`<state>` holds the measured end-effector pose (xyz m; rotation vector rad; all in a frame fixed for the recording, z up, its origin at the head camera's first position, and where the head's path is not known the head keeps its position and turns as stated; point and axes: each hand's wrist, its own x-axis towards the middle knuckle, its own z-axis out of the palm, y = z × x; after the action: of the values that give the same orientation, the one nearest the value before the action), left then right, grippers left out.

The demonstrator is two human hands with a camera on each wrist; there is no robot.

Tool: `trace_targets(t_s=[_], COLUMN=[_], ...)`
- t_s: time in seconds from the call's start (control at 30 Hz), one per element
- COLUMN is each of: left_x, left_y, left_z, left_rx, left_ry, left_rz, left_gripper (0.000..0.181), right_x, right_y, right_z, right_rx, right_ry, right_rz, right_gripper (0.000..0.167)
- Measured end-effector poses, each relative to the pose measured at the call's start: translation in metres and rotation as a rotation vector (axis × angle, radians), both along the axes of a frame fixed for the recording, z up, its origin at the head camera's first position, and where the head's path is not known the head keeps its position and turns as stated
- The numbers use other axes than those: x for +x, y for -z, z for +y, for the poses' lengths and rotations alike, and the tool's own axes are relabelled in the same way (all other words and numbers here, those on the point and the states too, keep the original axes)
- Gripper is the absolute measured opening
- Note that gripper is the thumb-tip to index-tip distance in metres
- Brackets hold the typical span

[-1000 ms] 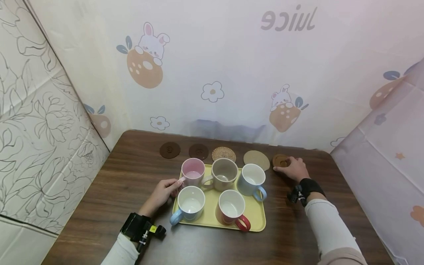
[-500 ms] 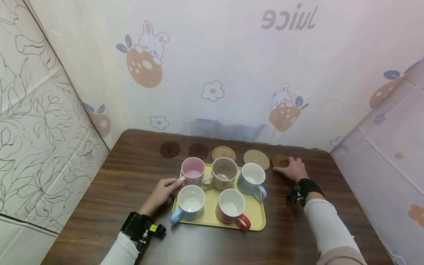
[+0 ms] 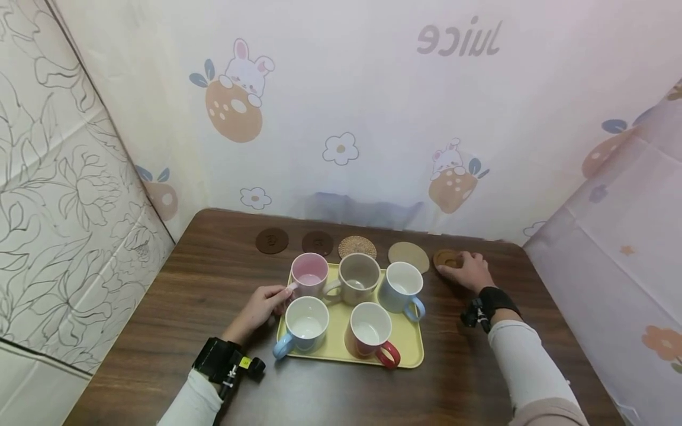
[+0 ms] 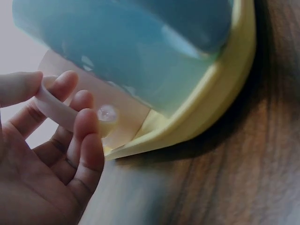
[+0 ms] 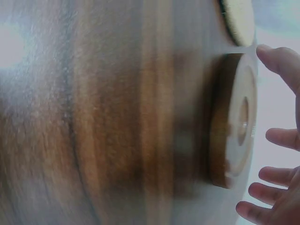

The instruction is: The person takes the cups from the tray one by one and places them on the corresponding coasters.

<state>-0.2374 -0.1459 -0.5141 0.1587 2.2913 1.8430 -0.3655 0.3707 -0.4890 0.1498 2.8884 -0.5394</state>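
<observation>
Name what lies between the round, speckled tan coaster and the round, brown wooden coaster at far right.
A flat, round beige coaster, in the head view.

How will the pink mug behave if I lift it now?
The pink mug is probably stiff but chippable, judging by its smooth, ceramic-like look. With the left hand holding only the side handle, it may tilt when lifted.

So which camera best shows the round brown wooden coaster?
The right wrist view: close up, the coaster shows its thick edge and hollow. In the head view it's small, partly hidden by the right hand; the left wrist view misses it.
</observation>
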Motion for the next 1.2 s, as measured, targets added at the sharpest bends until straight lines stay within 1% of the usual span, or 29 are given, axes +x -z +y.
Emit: trace_targets(t_s=[0.17,0.3,0.43,0.6,0.67,0.73,0.87,0.9,0.97,1.2], left_x=[-0.001,-0.002,-0.002,-0.002,-0.001,0.004,0.005,0.005,0.002,0.002], left_y=[-0.001,-0.001,-0.001,-0.002,-0.005,-0.015,-0.014,-0.013,-0.003,-0.008], left_z=[-0.003,-0.004,-0.004,-0.002,-0.001,0.0,0.001,0.0,0.0,0.001], left_rx=[-0.022,-0.042,-0.065,-0.042,-0.026,-0.03,-0.041,-0.04,-0.032,-0.04], left_ry=[0.029,0.047,0.038,0.035,0.03,0.031,0.035,0.036,0.032,0.009], left_rz=[-0.027,-0.014,-0.024,-0.011,-0.02,-0.03,-0.036,-0.032,-0.035,-0.06], left_gripper=[0.033,0.033,0.031,0.031,0.032,0.032,0.034,0.034,0.034,0.033], right_x=[0.008,0.015,0.024,0.041,0.049,0.057,0.072,0.076,0.084,0.111], right_y=[-0.013,-0.027,-0.039,-0.051,-0.054,-0.056,-0.059,-0.059,-0.061,-0.062], right_z=[-0.006,-0.012,-0.019,-0.028,-0.032,-0.036,-0.042,-0.044,-0.048,-0.067], right_rx=[0.011,-0.004,-0.039,-0.094,-0.12,-0.144,-0.18,-0.191,-0.21,-0.314], right_ry=[-0.047,-0.09,-0.106,-0.139,-0.146,-0.149,-0.162,-0.163,-0.169,-0.171], right_rz=[0.077,0.125,0.136,0.132,0.134,0.139,0.169,0.177,0.196,0.217], right_gripper=[0.099,0.095,0.097,0.097,0.096,0.096,0.091,0.091,0.087,0.083])
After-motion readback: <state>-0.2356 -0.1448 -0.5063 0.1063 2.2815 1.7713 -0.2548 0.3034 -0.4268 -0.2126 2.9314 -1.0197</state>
